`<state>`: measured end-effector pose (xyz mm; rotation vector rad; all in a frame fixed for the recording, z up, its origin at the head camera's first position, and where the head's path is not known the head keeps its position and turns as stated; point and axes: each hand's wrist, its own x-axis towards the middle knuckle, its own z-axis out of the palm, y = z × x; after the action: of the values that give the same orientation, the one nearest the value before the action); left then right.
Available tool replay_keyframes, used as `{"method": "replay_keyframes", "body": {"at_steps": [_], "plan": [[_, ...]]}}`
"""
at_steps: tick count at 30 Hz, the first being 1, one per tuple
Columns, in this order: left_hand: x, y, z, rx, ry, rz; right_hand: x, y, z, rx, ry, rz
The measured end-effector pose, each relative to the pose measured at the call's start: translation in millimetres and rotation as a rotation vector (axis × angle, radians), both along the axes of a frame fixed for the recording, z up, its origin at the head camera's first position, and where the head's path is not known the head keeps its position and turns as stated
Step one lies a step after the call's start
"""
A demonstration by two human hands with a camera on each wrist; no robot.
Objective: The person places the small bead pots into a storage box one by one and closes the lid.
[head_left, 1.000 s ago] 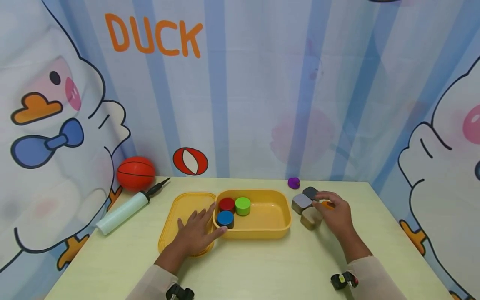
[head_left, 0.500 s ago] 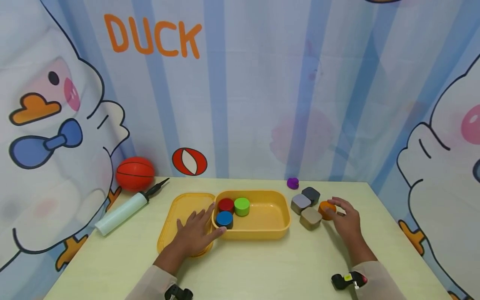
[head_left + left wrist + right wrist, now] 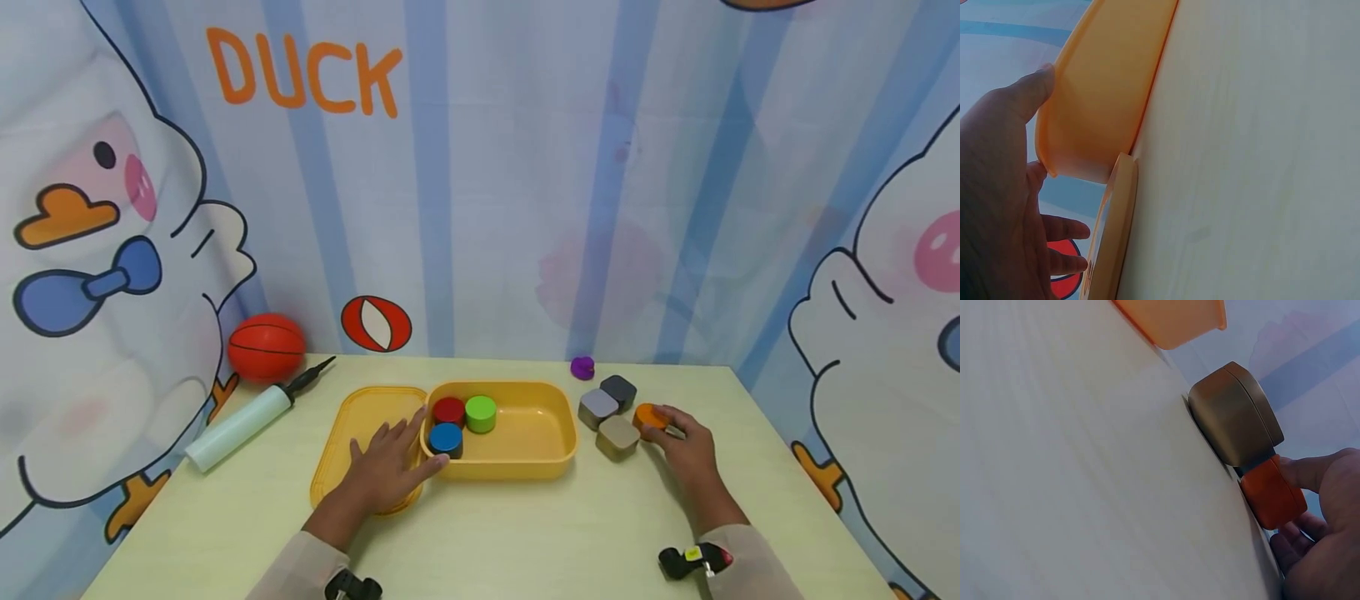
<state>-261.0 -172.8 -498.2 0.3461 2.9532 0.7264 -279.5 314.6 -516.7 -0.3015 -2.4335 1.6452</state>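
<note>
My right hand pinches a small orange round container on the table, thumb on one side and fingers on the other. In the right wrist view the orange container sits beside a tan rounded-square box. My left hand rests with spread, fairly straight fingers at the left end of a yellow box, its thumb touching the rim. Under that hand lies a yellow lid. Inside the box, at its left end, stand a red round container, a blue one and a green one.
Beside the orange container cluster a tan box, a light grey box and a dark grey box. A purple object lies behind them. At the left are a red ball and a pale green pump. A printed curtain hangs behind.
My right hand has moved from beside the dark grey and tan boxes, slightly right, and has closed its fingers on the orange container. My left hand has stayed at the yellow box.
</note>
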Motion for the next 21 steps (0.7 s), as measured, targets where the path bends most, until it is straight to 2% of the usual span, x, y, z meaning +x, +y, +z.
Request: {"method": "replay_keyframes", "body": {"at_steps": [9,21], "plan": [[1.7,0.8,2.4,-0.003,-0.009,0.002,0.8,-3.1,-0.8,0.049,0.012,-0.020],[1.3,0.1,0.3,0.008,0.013,-0.003,-0.3,-2.7,-3.2,0.027,0.021,-0.048]]}}
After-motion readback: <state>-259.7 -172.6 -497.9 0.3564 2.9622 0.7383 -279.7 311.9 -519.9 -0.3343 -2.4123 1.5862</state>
